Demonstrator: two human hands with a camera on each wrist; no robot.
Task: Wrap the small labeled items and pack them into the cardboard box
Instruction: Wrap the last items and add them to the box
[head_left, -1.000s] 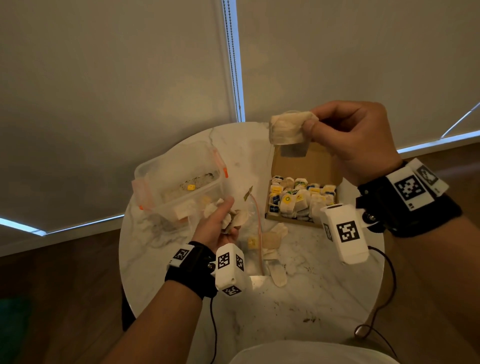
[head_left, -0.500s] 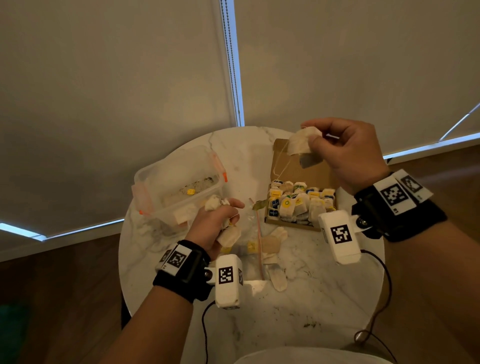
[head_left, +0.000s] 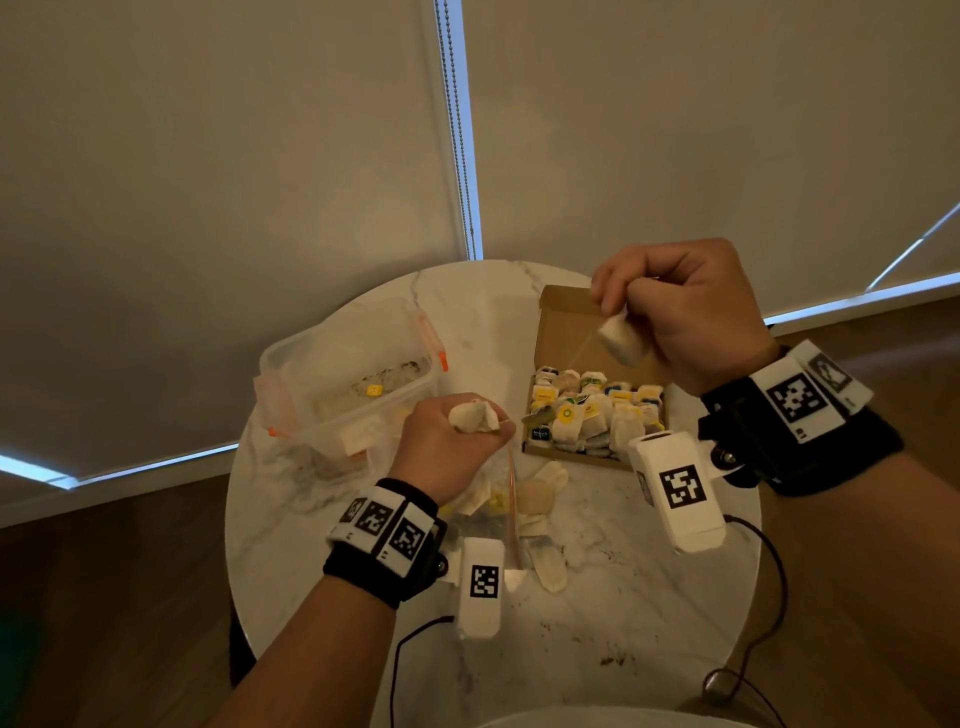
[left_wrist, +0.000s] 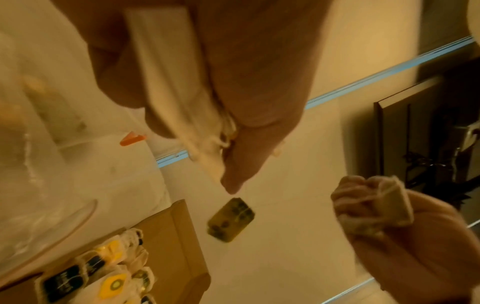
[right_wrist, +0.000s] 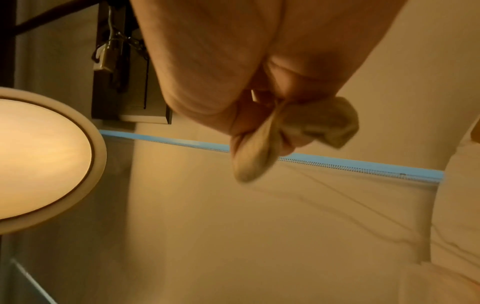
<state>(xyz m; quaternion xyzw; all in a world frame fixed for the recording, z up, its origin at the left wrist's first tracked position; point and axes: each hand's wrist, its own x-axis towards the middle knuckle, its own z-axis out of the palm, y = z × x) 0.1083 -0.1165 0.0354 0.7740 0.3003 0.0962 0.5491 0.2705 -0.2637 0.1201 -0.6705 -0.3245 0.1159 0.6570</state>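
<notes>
Right hand (head_left: 691, 317) is pinching a pale paper tea bag (head_left: 621, 338) over the brown cardboard box (head_left: 563, 322) at the desk's far edge; left hand (head_left: 447, 447) is gripping another bag (head_left: 472, 417); dangling olive tag (left_wrist: 230, 219) risks snagging, string pulling loose

one cardboard box (head_left: 566, 325), one plastic tub (head_left: 332, 374)

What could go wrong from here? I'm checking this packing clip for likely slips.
The right hand only pinches its tea bag above the cardboard box; a loose grip could drop it outside. The dangling tag under the left hand may snag on packed bags.
</notes>
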